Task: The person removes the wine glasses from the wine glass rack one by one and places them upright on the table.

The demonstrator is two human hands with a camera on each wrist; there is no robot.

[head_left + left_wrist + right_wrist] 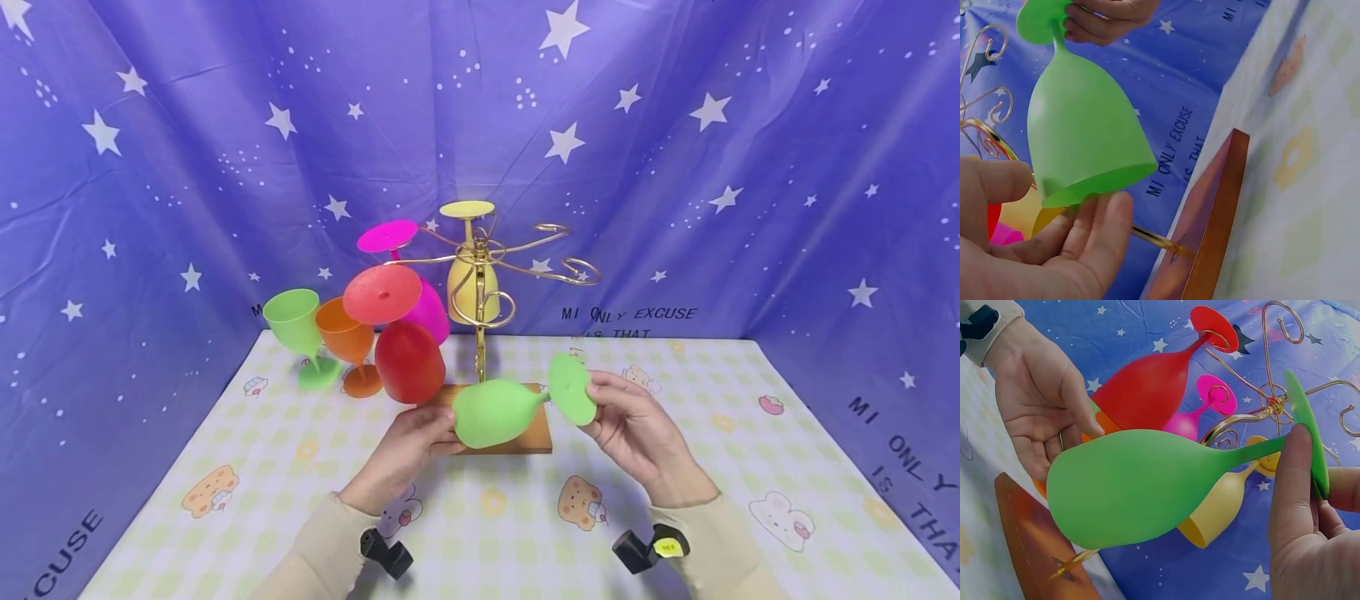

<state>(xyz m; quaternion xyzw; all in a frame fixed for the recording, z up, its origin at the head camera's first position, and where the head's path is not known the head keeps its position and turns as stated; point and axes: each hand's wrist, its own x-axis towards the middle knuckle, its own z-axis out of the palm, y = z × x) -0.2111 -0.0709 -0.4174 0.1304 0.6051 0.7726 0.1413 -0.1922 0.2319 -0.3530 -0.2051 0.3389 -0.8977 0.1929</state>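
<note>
A light green plastic goblet (495, 412) lies tilted on its side in the air in front of the rack's wooden base (536, 442). My right hand (637, 425) pinches the goblet's round foot (1310, 437) between thumb and fingers. At the other end, my left hand (412, 446) is at the bowl's rim, with loosely extended fingers (1116, 215) just under it and the thumb spread apart. Behind it stands a gold wire rack (481, 333) with curled arms. Red (408, 362), magenta (431, 312) and yellow (472, 287) goblets hang from it upside down by their feet.
Left of the rack, another green goblet (292, 321) and an orange goblet (347, 333) stand upright on the checked tablecloth (300, 517). Curled rack arms (581, 271) reach out to the right with no goblets on them. A purple starry curtain (675, 167) surrounds the table.
</note>
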